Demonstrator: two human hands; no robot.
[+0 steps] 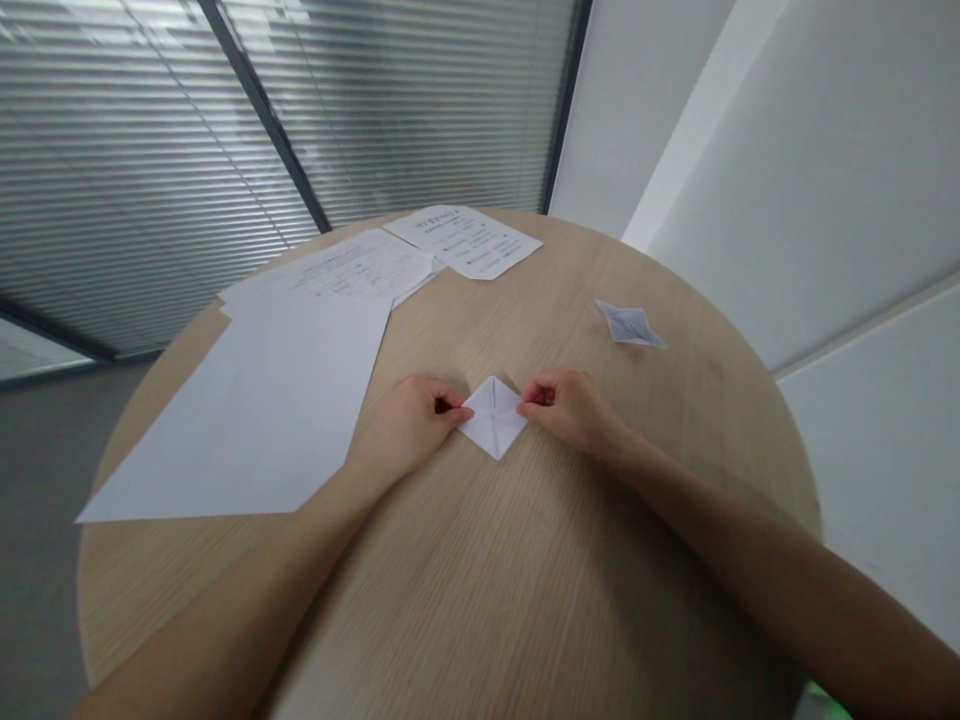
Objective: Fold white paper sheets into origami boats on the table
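A small folded white paper [493, 415], diamond-shaped with a crease down its middle, is at the centre of the table. My left hand [416, 420] pinches its left corner between thumb and fingers. At the opposite corner, my right hand [568, 405] pinches the paper the same way. The paper's top and bottom corners point away from me and toward me. Beyond my right hand sits a folded paper boat [631, 326], apart from both hands.
The round wooden table [465, 600] fills most of the view. A large blank sheet [285, 400] lies left, partly over printed sheets [352, 265]; another printed page [472, 240] is at the far edge. Window blinds [420, 120] and a white wall [825, 180] stand behind.
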